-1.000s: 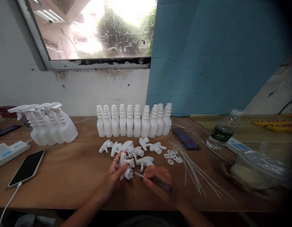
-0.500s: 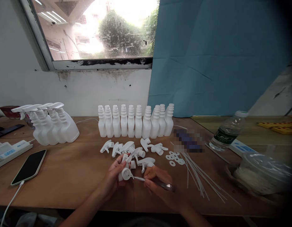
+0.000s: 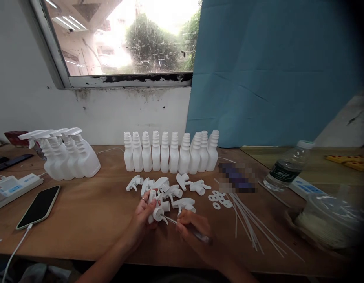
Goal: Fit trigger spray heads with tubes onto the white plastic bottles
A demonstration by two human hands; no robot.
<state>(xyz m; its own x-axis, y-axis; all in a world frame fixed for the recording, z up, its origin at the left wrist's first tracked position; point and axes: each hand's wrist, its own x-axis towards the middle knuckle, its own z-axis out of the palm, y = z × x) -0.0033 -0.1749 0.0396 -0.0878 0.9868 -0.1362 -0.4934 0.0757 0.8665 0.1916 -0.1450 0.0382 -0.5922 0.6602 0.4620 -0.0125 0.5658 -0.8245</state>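
My left hand (image 3: 142, 214) is closed around a white trigger spray head (image 3: 157, 214), its round collar opening turned toward the right. My right hand (image 3: 195, 226) grips a thin metal tool with a shiny rounded handle (image 3: 203, 237), which looks like a screwdriver. The tool's tip is at the collar opening; how far inside it reaches I cannot tell. More trigger spray heads (image 3: 184, 203) lie loosely on the table just beyond both hands. To the right of them are a small pile of white ring washers (image 3: 216, 206) and several thin white tubes (image 3: 246, 220).
A row of white bottles without heads (image 3: 165, 153) stands along the back. Bottles fitted with spray heads (image 3: 71, 157) stand at left, near a phone (image 3: 39, 206) and a power strip (image 3: 19, 184). At right are a water bottle (image 3: 284, 169) and a clear-lidded container (image 3: 329, 220).
The tool's tip has moved closer into the spray head's collar, and my right hand has shifted slightly left. My left hand still holds the spray head. The view has turned slightly.
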